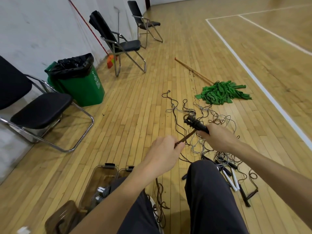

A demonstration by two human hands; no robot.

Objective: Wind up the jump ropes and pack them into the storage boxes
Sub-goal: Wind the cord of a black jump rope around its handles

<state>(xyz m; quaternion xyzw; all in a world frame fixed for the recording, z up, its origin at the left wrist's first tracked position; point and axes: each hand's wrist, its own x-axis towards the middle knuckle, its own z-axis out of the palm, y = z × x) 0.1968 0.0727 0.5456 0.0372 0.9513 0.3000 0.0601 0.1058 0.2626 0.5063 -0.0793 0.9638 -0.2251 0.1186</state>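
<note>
Jump-rope handles (196, 124) held above the gym floor (128, 107), cord partly wound round them, clenched in right grip (217, 137) | left grip (166, 149) pinching brown cord (185, 137) taut | advisable: keep tension, lay turns side by side, tuck the tail | loose ropes (224, 119) tangled beneath | storage boxes (103, 181) beside left knee

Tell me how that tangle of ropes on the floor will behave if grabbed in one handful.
Probably floppy: the tangle of ropes lies in limp, flat loops. Likely to snag and drag neighbours along, since differently coloured cords cross each other. The white handles look rigid and would probably dangle.
</note>
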